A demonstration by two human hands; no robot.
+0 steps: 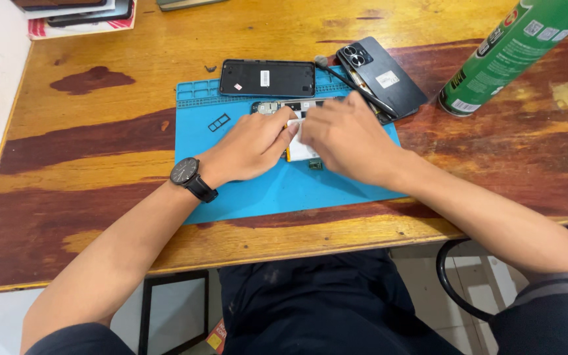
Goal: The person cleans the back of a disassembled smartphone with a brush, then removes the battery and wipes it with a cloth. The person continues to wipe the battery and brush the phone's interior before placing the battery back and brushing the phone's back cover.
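Observation:
Both my hands rest on an opened phone body (285,107) that lies on a blue work mat (264,187). My left hand (252,146), with a black wristwatch (189,176) on the wrist, presses on the phone's left side. My right hand (346,138) covers its right side, fingers curled over the white battery area (299,152). Most of the phone is hidden beneath my hands. What the fingers pinch, if anything, cannot be told.
A black screen panel (267,78) lies at the mat's far edge, a dark back cover with camera rings (381,75) to its right with a thin black tool (356,89) across it. A green spray can (507,49) lies far right. A small chip (315,164) and SIM tray (218,122) sit on the mat.

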